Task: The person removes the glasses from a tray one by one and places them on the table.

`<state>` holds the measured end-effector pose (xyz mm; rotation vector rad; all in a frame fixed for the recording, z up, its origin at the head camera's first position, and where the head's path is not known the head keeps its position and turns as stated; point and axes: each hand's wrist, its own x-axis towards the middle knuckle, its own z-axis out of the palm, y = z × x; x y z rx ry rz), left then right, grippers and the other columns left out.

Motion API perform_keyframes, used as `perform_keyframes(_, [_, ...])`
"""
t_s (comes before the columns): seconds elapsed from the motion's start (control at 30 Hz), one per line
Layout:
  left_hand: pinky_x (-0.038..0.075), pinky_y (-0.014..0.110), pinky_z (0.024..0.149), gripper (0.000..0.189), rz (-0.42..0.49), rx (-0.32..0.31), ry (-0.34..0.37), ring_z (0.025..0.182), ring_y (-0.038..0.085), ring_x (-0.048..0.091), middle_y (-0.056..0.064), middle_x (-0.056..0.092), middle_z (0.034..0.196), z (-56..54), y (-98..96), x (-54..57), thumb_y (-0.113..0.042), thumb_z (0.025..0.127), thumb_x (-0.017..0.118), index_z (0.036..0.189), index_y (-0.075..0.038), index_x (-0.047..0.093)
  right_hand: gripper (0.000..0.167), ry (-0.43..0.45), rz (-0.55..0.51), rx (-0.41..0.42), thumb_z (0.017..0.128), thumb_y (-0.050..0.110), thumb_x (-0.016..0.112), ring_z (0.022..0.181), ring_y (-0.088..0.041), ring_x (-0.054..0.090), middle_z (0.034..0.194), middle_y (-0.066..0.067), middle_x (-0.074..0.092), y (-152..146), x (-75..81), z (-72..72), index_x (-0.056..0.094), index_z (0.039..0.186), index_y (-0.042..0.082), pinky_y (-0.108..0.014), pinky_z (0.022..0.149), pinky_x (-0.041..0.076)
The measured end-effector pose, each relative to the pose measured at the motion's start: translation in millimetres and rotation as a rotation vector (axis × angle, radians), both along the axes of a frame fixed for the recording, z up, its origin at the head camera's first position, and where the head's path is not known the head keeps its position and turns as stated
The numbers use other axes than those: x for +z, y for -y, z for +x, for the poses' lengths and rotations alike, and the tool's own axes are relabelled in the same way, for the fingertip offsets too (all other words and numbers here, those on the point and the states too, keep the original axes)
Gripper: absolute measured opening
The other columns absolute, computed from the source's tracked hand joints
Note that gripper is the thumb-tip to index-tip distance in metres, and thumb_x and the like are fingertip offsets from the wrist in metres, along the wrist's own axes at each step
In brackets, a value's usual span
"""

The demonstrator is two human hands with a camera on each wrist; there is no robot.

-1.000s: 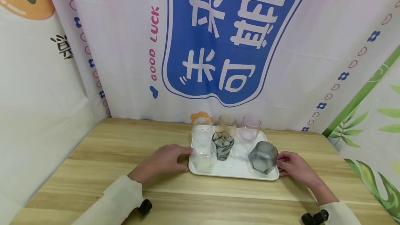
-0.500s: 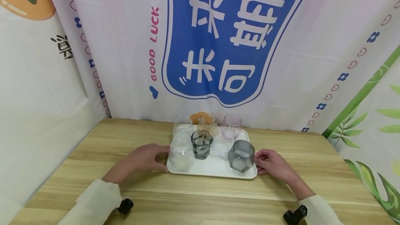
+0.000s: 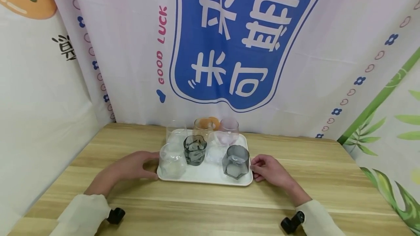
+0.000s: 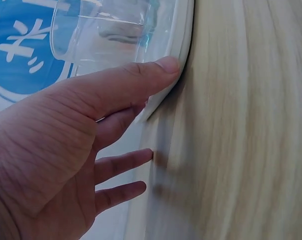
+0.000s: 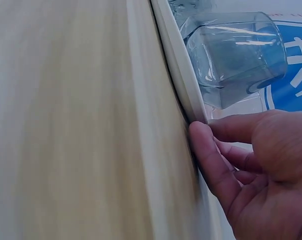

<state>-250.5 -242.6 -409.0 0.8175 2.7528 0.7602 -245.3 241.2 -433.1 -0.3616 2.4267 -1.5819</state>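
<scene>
A white tray (image 3: 203, 177) lies on the wooden table, crowded with several drinking glasses. My left hand (image 3: 132, 165) holds its left end, thumb on the rim by the front corner and index finger at the edge; in the left wrist view the other visible fingers stretch out apart. At the right end my right hand (image 3: 270, 170) pinches the rim between thumb and fingers, plainest in the right wrist view. Nearest that hand stands a grey hexagonal glass (image 5: 231, 55). A clear glass (image 3: 172, 161) is by the left hand, and a dark wavy glass (image 3: 195, 151) stands between them.
Along the tray's back stand an amber-tinted glass (image 3: 203, 128), a pink-tinted glass (image 3: 229, 130) and another clear glass (image 3: 176, 134). A printed cloth (image 3: 137, 65) hangs directly behind the table (image 3: 197, 214). More cloth walls flank both sides.
Both hands have slid the tray steadily to the left along the table, the glasses riding on it. Each hand keeps its place at the tray's ends.
</scene>
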Motion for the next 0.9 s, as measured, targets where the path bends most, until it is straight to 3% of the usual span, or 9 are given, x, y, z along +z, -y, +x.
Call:
perform_keyframes(0.27, [0.038, 0.06, 0.112, 0.073, 0.025, 0.033, 0.041, 0.136, 0.042, 0.048, 0.016, 0.056, 0.146, 4.4, 4.9, 2.3, -0.034, 0.086, 0.085, 0.145, -0.003, 0.057, 0.016, 0.007, -0.016, -0.005, 0.1, 0.003, 0.064, 0.074, -0.021, 0.065, 0.089, -0.013, 0.064, 5, -0.7, 1.4, 0.06, 0.109, -0.01, -0.034, 0.063, 0.062])
perform_keyframes(0.5, [0.042, 0.058, 0.109, 0.043, 0.079, 0.032, 0.046, 0.131, 0.038, 0.054, 0.014, 0.06, 0.142, 0.8, 8.6, -2.5, -0.012, 0.098, 0.069, 0.14, -0.005, 0.062, 0.021, 0.028, 0.019, 0.036, 0.102, 0.006, 0.063, 0.076, -0.022, 0.064, 0.091, -0.014, 0.064, -1, 3.3, 1.3, 0.06, 0.116, -0.009, -0.035, 0.066, 0.062])
perform_keyframes(0.6, [0.049, 0.056, 0.102, 0.034, 0.134, 0.077, -0.011, 0.122, 0.034, 0.06, 0.012, 0.066, 0.131, -5.9, 5.3, -8.1, -0.011, 0.103, 0.061, 0.136, -0.006, 0.065, 0.029, -0.015, 0.044, 0.034, 0.103, 0.006, 0.061, 0.079, -0.026, 0.066, 0.097, -0.016, 0.064, -6, 10.7, 3.0, 0.056, 0.127, -0.01, -0.037, 0.067, 0.062])
perform_keyframes(0.7, [0.05, 0.057, 0.1, 0.031, 0.178, 0.167, -0.084, 0.119, 0.035, 0.062, 0.014, 0.068, 0.127, -13.5, -0.5, -15.7, -0.015, 0.105, 0.059, 0.134, -0.004, 0.065, 0.039, -0.105, 0.064, 0.014, 0.102, 0.007, 0.062, 0.09, -0.03, 0.068, 0.107, -0.018, 0.065, -9, 19.7, 3.9, 0.051, 0.137, -0.008, -0.036, 0.072, 0.061])
perform_keyframes(0.83, [0.042, 0.06, 0.108, 0.041, 0.21, 0.25, -0.105, 0.129, 0.043, 0.054, 0.023, 0.061, 0.137, -20.7, -9.0, -26.4, -0.022, 0.108, 0.056, 0.141, 0.002, 0.057, 0.048, -0.198, 0.046, 0.026, 0.101, 0.011, 0.067, 0.111, -0.035, 0.064, 0.124, -0.023, 0.062, -7, 27.0, 3.7, 0.048, 0.143, -0.003, -0.034, 0.085, 0.059])
perform_keyframes(0.9, [0.037, 0.061, 0.112, 0.047, 0.221, 0.246, -0.095, 0.134, 0.046, 0.048, 0.027, 0.054, 0.143, -23.2, -13.4, -29.8, -0.023, 0.108, 0.054, 0.146, 0.006, 0.05, 0.052, -0.218, 0.018, 0.06, 0.1, 0.012, 0.069, 0.119, -0.037, 0.06, 0.132, -0.023, 0.059, -3, 28.5, 4.1, 0.047, 0.145, 0.0, -0.035, 0.092, 0.056])
